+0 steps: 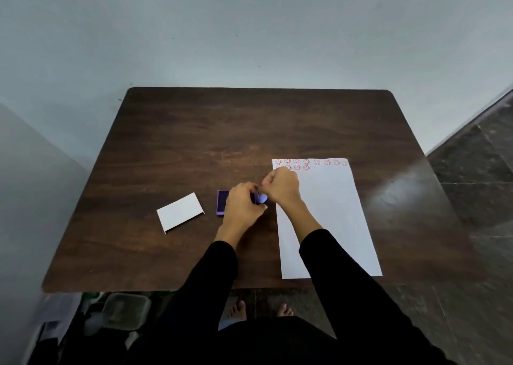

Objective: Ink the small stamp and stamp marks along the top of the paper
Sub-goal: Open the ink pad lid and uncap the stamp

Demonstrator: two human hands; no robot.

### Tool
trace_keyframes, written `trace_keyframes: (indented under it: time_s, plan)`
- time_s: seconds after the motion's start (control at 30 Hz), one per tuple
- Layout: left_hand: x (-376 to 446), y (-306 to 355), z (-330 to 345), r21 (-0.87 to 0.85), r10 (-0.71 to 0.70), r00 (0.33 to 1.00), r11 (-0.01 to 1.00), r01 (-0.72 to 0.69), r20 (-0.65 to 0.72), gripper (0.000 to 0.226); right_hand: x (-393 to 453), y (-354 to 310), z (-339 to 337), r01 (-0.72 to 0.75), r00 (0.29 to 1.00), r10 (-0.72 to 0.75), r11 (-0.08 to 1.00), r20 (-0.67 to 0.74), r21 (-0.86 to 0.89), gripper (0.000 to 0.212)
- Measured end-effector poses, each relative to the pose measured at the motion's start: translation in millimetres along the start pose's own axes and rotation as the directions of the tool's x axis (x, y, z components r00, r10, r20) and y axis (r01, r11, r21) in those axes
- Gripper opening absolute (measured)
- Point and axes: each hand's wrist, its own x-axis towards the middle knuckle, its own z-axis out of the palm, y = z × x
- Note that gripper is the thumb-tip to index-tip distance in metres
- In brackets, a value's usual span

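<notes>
Two hands are brought together over the table [172, 142], just left of the paper [330, 220]. Left hand [241, 204] is curled, fingers bent in, laid over the right part of the purple ink pad [222, 202]; whether the pad is actually gripped or only touched cannot be told. Right hand [281, 185] is closed into a loose fist, fingertips pressed together toward the left hand. A small pale-purple piece, taken to be the stamp [262, 198], is seen in the gap between both hands, under the right-hand fingertips; which fingers pinch it is blurred. The stamp is at the pad's right edge, just beside the paper's left edge.

Paper is laid flat on the right half of the table, long side running away from the person. Red smiley marks [311, 162] are printed along its top edge: a full row across, plus a shorter second row started at the left, partly hidden by the right hand. A white lid [180, 211] is lying left of the pad, apart from it. Both forearms are covered by black sleeves [347, 267].
</notes>
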Motion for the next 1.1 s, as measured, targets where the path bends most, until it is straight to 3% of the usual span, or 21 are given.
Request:
trace_keyframes:
  time_s: [0.1, 0.23, 0.43, 0.77, 1.1]
  plan:
    - [0.5, 1.1, 2.7, -0.041, -0.049, 0.998, 0.998, 0.048, -0.033, 0.033, 4.5, 1.6, -7.6, -0.021, 1.0, 0.023, 0.985, -0.005, 0.173, 0.012]
    - [1.0, 2.9, 4.3, -0.073, -0.096, 0.993, 0.993, 0.091, -0.068, 0.034, 9.5, 3.7, -11.5, -0.076, 0.997, 0.074, 0.968, 0.018, 0.239, 0.012]
    - [3.9, 2.7, 7.1, -0.049, -0.082, 0.993, 0.996, 0.078, -0.081, 0.035, 11.2, 5.9, -7.4, -0.174, 0.985, 0.167, 0.966, 0.051, 0.192, 0.026]
    - [4.2, -3.7, 11.0, 0.151, 0.007, 0.988, 0.988, 0.016, -0.154, 0.025, 13.2, 8.5, -3.4, -0.089, 0.996, 0.091, 0.981, -0.003, 0.172, 0.017]
    - [0.0, -6.7, 17.8, 0.13, -0.039, 0.99, 0.99, 0.057, -0.135, 0.019, 11.1, 13.6, -1.1, -0.034, 0.999, 0.036, 0.989, -0.013, 0.144, 0.02]
